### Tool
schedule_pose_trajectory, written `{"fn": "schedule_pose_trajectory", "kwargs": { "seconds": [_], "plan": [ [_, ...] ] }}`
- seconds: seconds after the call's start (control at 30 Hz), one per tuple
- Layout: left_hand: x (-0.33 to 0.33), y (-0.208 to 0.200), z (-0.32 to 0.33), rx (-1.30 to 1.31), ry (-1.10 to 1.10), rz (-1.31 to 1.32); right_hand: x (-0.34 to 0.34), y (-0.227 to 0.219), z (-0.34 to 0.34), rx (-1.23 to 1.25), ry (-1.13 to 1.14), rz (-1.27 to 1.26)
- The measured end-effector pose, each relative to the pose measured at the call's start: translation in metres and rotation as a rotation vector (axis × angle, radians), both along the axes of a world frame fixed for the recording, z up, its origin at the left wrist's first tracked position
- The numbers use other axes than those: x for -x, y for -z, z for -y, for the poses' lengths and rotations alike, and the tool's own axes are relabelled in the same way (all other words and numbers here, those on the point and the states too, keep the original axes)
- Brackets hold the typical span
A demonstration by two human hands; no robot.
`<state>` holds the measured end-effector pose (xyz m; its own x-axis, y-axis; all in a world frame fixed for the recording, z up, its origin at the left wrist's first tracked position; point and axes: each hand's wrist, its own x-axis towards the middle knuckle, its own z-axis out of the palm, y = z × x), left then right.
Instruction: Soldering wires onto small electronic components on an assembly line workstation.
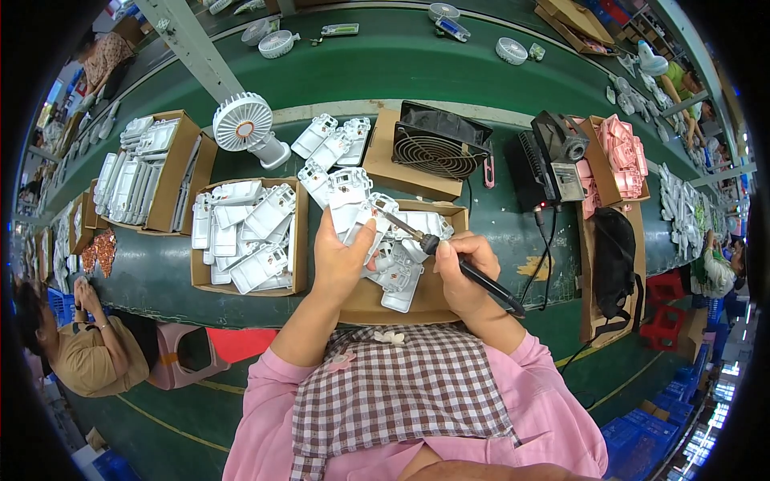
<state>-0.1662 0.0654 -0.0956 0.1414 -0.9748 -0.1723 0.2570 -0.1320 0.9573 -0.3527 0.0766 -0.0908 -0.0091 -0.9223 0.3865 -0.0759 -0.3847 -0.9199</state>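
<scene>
My left hand (pixel 339 255) is closed on a white plastic housing (pixel 350 213) with small copper-coloured parts on it, held above the near cardboard box. In my right hand (pixel 467 271) is a soldering iron (pixel 485 280) with a black handle, gripped like a pen. Its metal tip reaches left to the edge of the housings by my left fingers; whether it touches one, I cannot tell. Below both hands, the cardboard box (pixel 353 307) holds several similar white housings (pixel 401 280). More white housings (pixel 325 144) lie in a loose pile just beyond my left hand.
Left stand a box of white covers (pixel 255 232), another box (pixel 172 180) and a white handheld fan (pixel 243 124). A black square fan (pixel 441 140) sits beyond my hands. Right are a black soldering station (pixel 533 168), its cables and pink parts (pixel 622 152). A conveyor (pixel 385 68) runs behind.
</scene>
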Motion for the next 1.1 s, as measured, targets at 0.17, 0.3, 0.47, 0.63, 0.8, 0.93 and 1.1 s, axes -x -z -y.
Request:
{"fn": "schedule_pose_trajectory", "kwargs": {
  "seconds": [0.17,0.3,0.47,0.63,0.8,0.93,1.1],
  "plan": [
    [0.001,-0.001,0.0,-0.002,0.008,0.01,0.0,0.002,0.0,-0.004,-0.012,0.021],
    [0.001,-0.002,0.0,-0.01,0.009,0.021,0.0,0.002,0.0,-0.012,-0.008,0.011],
    [0.001,-0.002,-0.001,-0.012,0.004,0.032,0.0,0.002,0.001,-0.021,-0.019,0.017],
    [0.0,-0.001,0.0,-0.005,0.017,0.029,0.001,0.003,0.001,-0.007,-0.024,-0.011],
    [-0.003,0.0,-0.001,-0.086,0.091,-0.107,0.006,0.006,-0.004,0.051,-0.016,0.056],
    [0.0,0.005,0.001,-0.116,0.093,-0.275,0.005,0.01,-0.005,0.061,-0.005,0.146],
    [-0.001,0.011,-0.002,-0.118,0.194,-0.011,0.004,0.008,-0.002,0.011,0.004,0.078]
  ]
}}
